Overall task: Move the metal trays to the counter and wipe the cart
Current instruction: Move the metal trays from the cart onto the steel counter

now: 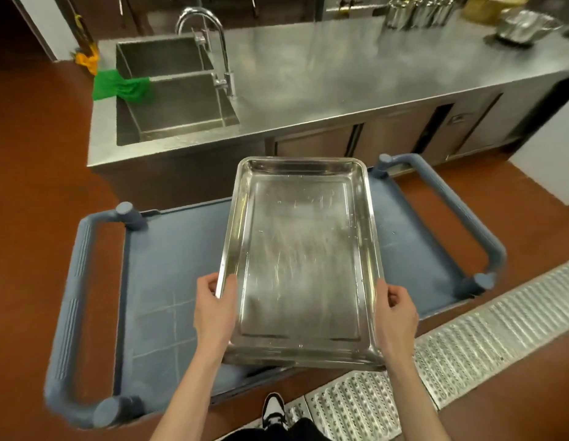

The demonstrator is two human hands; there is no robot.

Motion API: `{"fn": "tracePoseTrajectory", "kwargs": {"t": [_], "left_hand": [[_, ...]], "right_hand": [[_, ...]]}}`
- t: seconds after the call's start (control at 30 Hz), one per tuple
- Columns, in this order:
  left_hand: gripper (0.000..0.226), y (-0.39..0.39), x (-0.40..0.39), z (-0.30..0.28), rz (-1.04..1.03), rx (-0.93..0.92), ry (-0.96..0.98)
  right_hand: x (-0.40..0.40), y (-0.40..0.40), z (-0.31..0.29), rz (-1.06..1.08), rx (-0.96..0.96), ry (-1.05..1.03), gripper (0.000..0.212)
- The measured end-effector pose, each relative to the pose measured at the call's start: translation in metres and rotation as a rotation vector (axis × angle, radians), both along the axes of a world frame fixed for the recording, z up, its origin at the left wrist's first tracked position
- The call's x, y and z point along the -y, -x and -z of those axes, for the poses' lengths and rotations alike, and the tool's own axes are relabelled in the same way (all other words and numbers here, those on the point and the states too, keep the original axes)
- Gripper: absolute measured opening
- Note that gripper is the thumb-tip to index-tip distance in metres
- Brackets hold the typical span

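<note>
You hold a metal tray (pixel 300 259) by its two long sides, near the end closest to you. Your left hand (pixel 214 308) is your grip on the left rim: the thumb lies over the rim on the inside and the fingers curl beneath it. Your right hand (pixel 396 313) clamps the right rim in the same way, its fingers wrapped under the edge. The tray runs lengthwise away from you, its far end pointing at the table (pixel 340 78). It sits above the blue cart (pixel 168 265); from this angle you cannot tell for sure whether its underside is clear of the cart top, though a dark shadow shows under the near end. A few drops of water speckle the tray's floor and the cart surface just to its right.

The cart stands between you and the steel table, with a rounded handle (pixel 70 313) at its left end and another at its right. The table carries a double sink (pixel 178 90) with a tall curved faucet (pixel 213 39), and a green cloth (pixel 121 85) is draped over the sink's left rim. At the table's far right stand metal containers, too blurred to name. A perforated metal floor grate (pixel 467 338) runs past your shoe (pixel 273 410) on the red floor.
</note>
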State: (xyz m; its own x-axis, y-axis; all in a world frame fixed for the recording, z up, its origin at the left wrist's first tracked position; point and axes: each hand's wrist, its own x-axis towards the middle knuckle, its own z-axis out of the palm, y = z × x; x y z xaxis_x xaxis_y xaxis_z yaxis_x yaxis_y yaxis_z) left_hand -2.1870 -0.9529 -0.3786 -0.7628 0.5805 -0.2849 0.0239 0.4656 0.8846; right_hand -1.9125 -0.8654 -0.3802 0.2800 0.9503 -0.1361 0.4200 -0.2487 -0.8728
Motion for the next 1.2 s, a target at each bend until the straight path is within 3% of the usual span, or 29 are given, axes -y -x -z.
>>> {"fn": "tracePoseTrajectory", "kwargs": {"t": [0.27, 0.63, 1.2], "left_hand": [[0.025, -0.074, -0.036, -0.019, 0.097, -0.009, -0.039], [0.029, -0.196, -0.059, -0.047, 0.431, 0.081, -0.154], [0.03, -0.416, -0.01, -0.075, 0.867, 0.143, -0.187]], "right_hand": [[0.022, -0.087, -0.03, 0.204, -0.006, -0.049, 0.028], [0.097, -0.207, -0.059, 0.565, 0.029, -0.066, 0.028], [0.259, -0.371, -0.07, 1.007, 0.055, -0.08, 0.029]]}}
